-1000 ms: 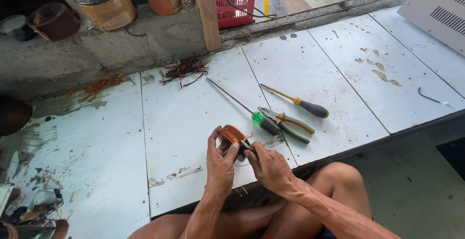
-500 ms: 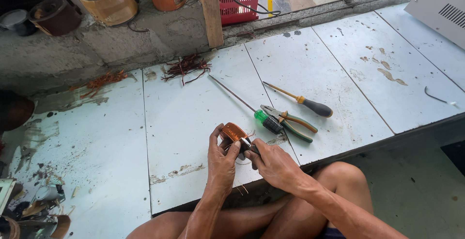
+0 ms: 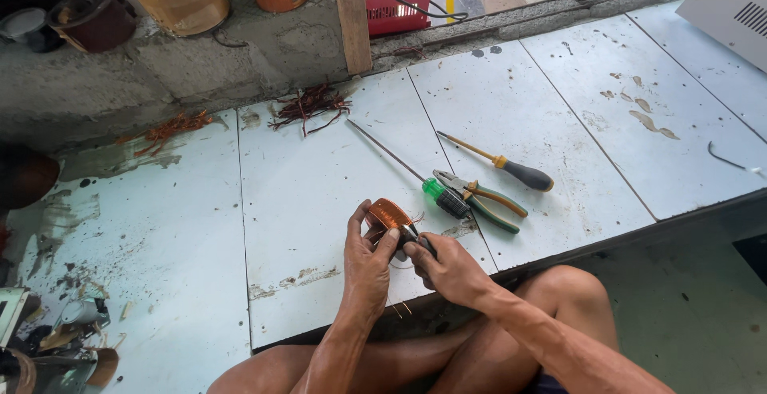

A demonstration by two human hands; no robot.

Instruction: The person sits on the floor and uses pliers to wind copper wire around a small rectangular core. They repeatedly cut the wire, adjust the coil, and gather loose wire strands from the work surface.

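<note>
though small, shiny copper coil (image 3: pixel 389 215)

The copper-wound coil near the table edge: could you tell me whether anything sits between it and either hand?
Nothing visible does. The left hand grips the small copper-wound coil directly, and the right hand meets it with a small dark tool. The green-handled screwdriver and pliers lie beyond, apart.

Left hand (image 3: pixel 367 258), right hand (image 3: pixel 449 270) closed, touching
</note>
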